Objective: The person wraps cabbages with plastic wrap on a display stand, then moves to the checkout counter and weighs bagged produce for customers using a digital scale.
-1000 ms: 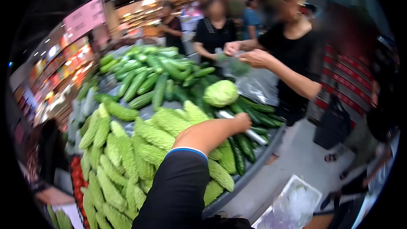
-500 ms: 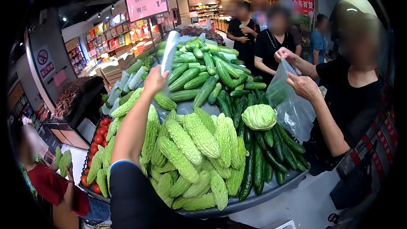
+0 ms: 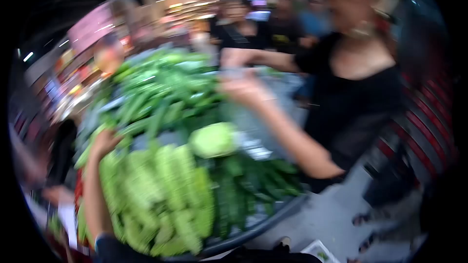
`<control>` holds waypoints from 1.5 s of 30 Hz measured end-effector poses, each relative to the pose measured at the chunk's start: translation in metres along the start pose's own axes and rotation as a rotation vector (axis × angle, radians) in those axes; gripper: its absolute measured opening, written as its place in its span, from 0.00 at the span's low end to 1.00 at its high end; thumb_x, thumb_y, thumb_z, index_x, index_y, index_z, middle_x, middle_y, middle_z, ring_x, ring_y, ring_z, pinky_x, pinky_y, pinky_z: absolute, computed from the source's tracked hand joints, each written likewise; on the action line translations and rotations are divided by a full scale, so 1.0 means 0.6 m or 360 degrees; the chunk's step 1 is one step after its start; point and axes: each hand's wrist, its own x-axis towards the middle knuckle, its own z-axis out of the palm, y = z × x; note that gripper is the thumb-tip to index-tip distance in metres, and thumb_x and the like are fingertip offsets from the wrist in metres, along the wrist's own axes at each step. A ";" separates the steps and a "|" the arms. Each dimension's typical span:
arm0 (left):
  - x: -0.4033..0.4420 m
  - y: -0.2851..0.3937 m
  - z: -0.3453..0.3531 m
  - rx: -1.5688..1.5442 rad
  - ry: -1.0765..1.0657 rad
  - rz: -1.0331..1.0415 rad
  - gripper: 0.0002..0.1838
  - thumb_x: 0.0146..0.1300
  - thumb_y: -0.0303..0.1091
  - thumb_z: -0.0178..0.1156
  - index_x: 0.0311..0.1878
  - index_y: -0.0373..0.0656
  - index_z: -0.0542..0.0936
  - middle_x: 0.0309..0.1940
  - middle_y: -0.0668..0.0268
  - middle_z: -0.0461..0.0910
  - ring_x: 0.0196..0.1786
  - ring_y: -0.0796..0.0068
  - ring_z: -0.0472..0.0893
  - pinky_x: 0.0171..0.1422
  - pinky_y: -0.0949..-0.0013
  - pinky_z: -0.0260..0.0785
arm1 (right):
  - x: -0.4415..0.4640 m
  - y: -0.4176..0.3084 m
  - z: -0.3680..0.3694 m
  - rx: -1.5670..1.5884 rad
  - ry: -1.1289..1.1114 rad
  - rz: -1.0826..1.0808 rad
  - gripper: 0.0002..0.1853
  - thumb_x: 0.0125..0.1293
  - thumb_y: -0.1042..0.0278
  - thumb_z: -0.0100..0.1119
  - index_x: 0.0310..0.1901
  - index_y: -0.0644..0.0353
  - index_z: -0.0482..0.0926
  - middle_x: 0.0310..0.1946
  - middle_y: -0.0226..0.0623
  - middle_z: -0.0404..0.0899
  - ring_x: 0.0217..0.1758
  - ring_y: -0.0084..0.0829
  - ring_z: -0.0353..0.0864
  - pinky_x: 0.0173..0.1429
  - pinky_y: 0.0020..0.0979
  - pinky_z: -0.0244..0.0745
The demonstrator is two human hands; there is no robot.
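Observation:
My left hand is over the left part of the vegetable stall, beside the bumpy pale-green bitter melons. It is smeared by motion, so I cannot make out its fingers or anything in them. Behind it lies a heap of green cucumbers. A round pale-green cabbage rests right of the bitter melons, above darker cucumbers. My right hand is out of view.
Across the stall's right side, a person in black reaches in with both hands near a clear plastic bag. Another person stands behind. A pink price sign hangs at left. A white box is on the floor.
The view has swung right and blurred. My left hand appears lower; the clear plastic it held upright can no longer be made out. The other person's hands now appear lower, over the stall.

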 end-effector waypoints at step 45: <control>0.459 2.384 0.547 -0.1906 -0.1409 0.1625 0.20 0.65 0.39 0.55 0.57 0.38 0.73 0.53 0.61 0.76 0.56 0.74 0.73 0.60 0.71 0.63 | 1.961 -0.809 -0.200 0.0430 0.0705 -0.0433 0.12 0.56 0.68 0.56 0.43 0.48 0.78 0.32 0.44 0.76 0.39 0.48 0.77 0.43 0.45 0.72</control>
